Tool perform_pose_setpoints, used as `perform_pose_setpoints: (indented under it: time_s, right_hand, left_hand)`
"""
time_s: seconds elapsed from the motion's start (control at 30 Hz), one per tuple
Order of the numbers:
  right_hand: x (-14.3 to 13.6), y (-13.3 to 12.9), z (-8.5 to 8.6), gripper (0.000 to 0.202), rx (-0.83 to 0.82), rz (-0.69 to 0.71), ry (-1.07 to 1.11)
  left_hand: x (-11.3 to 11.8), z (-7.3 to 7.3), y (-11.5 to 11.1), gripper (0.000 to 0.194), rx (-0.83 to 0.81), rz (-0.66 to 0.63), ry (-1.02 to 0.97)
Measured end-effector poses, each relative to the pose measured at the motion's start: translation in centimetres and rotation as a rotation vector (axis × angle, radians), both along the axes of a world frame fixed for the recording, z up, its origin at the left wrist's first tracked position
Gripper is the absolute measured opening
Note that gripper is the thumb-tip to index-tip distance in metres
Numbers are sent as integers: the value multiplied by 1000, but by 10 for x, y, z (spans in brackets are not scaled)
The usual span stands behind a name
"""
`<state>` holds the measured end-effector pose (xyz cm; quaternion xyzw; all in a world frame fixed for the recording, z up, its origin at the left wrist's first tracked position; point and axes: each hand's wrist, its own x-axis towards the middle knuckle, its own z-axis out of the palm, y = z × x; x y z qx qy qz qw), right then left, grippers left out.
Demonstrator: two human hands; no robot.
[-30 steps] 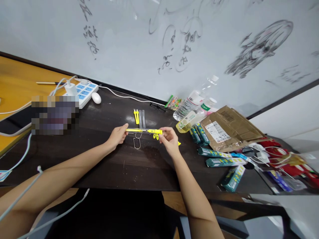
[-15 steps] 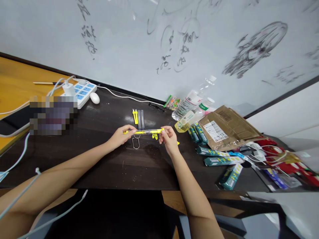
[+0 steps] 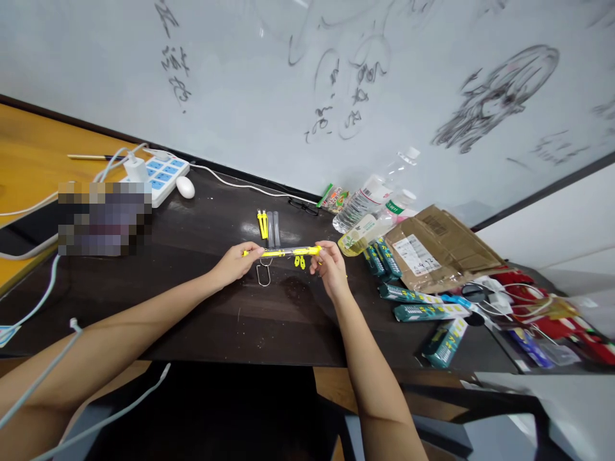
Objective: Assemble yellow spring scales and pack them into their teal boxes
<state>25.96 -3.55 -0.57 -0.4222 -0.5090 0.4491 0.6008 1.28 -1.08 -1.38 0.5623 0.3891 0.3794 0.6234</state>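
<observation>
1. Head view, far left: a dark phone [image 3: 29,233] lies by a blurred patch, which hides what is there. A thin stick [image 3: 89,157] lies behind them on the yellow surface [image 3: 29,137].
2. Next comes a white power strip [image 3: 168,181] with blue sockets and a white plug [image 3: 136,169] in it. A smooth white egg-shaped thing [image 3: 185,187] sits just beside its right edge.
3. The left hand [image 3: 233,264] pinches the left end of a slim yellow-and-clear tube [image 3: 288,252] between thumb and fingers.
4. The tube is held nearly level above the dark desk [image 3: 298,320], stretched between the two hands. Both its ends are yellow, with a clear part between.
5. Behind the tube, two yellow sticks [image 3: 262,224] lie next to two clear grey tubes [image 3: 273,229], side by side. On the near side is a bent wire piece [image 3: 264,275], and to its right are small yellow pieces [image 3: 300,262].
6. The right hand [image 3: 332,267] grips the tube's right yellow end, thumb and fingers drawn together.
7. Behind that hand, near the whiteboard [image 3: 240,83], are dark glasses [image 3: 303,206], a green snack packet [image 3: 334,198] and clear bottles [image 3: 360,205], leaning in the view.
8. Farther right, green boxes [image 3: 444,342] lie near a brown parcel [image 3: 442,246] with a white label. At the far right is a jumble of red things [image 3: 567,326] and white cords [image 3: 533,289].
</observation>
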Motion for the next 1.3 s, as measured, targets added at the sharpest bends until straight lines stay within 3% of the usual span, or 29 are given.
perform_pose_setpoints:
  time_s: [0.3, 0.77, 1.03, 1.3]
  right_hand:
    - [-1, -3, 2, 20, 17, 18, -23]
    - [1, -4, 5, 23, 11, 19, 1]
    - [3, -2, 1, 20, 98, 25, -144]
    - [1, -2, 3, 27, 87, 16, -64]
  left_hand:
    - [1, 5, -4, 23, -93, -6, 16]
    - [1, 0, -2, 23, -107, -16, -13]
    - [0, 0, -2, 24, -83, -14, 2]
    - [0, -1, -1, 23, -65, -2, 11]
